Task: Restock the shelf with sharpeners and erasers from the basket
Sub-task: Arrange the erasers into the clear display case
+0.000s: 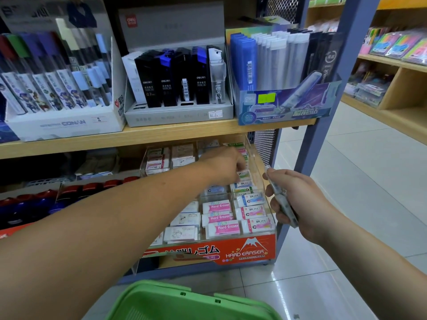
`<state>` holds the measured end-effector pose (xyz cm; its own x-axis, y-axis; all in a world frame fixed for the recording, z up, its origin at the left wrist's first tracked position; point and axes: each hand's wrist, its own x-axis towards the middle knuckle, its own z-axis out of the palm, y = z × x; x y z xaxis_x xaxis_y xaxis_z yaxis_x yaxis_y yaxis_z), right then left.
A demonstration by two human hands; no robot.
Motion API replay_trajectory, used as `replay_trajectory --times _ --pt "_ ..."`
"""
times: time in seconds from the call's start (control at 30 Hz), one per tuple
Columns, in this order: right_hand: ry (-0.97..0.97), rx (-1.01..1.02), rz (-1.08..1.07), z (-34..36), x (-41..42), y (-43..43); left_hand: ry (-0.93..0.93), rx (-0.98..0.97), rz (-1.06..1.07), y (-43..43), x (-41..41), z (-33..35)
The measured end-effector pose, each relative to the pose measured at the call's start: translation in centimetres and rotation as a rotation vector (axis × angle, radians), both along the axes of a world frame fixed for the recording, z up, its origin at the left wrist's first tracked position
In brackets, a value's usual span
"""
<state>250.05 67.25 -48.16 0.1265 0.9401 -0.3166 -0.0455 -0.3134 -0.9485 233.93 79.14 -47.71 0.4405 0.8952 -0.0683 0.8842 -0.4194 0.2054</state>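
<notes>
Big wooden shelf unit with a blue-grey metal frame. The top board carries three display boxes side by side: the white Conan box on the left, a grey box of black and blue cases in the middle, and a blue box on the right. A green basket sits at the bottom edge, right under the arms, and I can't see what's in it. On the lower board there's a clear eraser tray with a red "HARD ERASER" front, packed with rows of pink-label erasers. The left hand reaches deep into the tray's back rows, fingers curled down onto a small green-and-white eraser. Can't tell if it's actually pinching it or just touching. The right hand hangs just outside the tray's right wall, fingers wrapped around a flat see-through packet, too blurry to read.
</notes>
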Motion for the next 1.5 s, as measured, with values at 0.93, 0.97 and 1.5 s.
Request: replay_trajectory --times 0.93,0.97,1.5 --pt "-0.046 0.118 0.312 1.4 -5.9 -1.1 -1.609 -0.892 0.292 -9.7 -6.6 2.7" --pt "-0.048 0.140 0.310 1.4 -6.0 -1.1 -1.585 -0.836 0.310 -9.7 -7.0 2.6" --pt "0.095 -0.047 0.143 1.5 -3.7 -0.2 -0.600 -0.144 0.174 -9.9 -9.1 -0.9"
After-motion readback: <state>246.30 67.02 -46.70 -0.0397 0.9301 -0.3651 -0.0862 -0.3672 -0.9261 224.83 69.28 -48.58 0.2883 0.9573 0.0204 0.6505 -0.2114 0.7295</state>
